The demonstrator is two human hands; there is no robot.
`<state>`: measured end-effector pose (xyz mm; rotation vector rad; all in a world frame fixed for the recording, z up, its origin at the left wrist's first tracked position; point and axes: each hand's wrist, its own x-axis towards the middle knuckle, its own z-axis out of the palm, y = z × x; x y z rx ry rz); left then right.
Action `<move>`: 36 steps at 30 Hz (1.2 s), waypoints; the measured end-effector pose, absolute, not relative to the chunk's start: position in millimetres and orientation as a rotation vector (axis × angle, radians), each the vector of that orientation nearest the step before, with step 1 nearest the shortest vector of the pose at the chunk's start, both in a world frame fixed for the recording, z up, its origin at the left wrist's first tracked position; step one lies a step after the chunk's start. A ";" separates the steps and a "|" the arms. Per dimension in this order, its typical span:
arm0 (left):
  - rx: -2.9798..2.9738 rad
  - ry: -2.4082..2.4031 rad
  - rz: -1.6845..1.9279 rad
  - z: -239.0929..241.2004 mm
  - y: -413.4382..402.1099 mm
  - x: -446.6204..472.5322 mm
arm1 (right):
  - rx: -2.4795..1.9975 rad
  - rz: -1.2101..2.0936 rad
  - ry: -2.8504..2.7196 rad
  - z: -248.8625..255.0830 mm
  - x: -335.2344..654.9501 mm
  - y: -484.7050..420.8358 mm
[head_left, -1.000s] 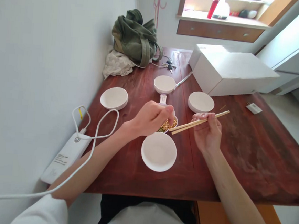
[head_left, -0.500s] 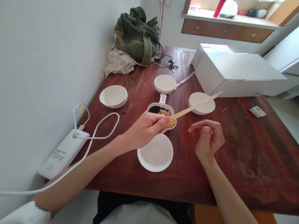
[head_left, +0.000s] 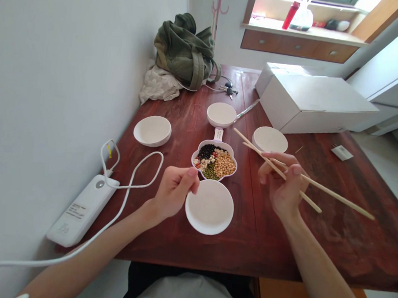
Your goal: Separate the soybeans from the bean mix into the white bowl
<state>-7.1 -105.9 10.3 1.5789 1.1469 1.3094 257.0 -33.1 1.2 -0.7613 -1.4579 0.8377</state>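
Head view: right of the bean dish (head_left: 218,135), my right hand (head_left: 287,190) pinches crossed chopsticks (head_left: 269,162) whose uneven splay could make one slip, while my curled, seemingly bare left hand (head_left: 175,186) is beside the bowl (head_left: 210,208) nearer me.

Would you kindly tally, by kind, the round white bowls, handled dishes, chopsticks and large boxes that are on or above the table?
Round white bowls: 4
Handled dish: 1
Chopsticks: 2
Large box: 1
Total: 8
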 end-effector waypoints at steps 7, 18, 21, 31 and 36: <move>1.566 1.451 1.017 -20.0 -95.1 -27.8 | -0.657 1.216 -1.039 -19.5 249.9 -12.2; 1.403 1.492 1.117 -37.6 -89.2 -12.4 | -0.705 1.570 -0.773 -47.9 243.0 9.5; 1.381 1.429 1.214 -44.8 -88.5 -10.4 | -0.704 1.574 -0.836 -49.6 238.4 4.1; 1.296 1.520 1.241 -43.9 -80.1 -14.8 | -0.794 1.596 -0.949 -31.6 229.2 -31.4; 1.317 1.595 1.250 -42.3 -73.8 -23.1 | -0.731 1.693 -0.995 -24.7 224.9 -47.4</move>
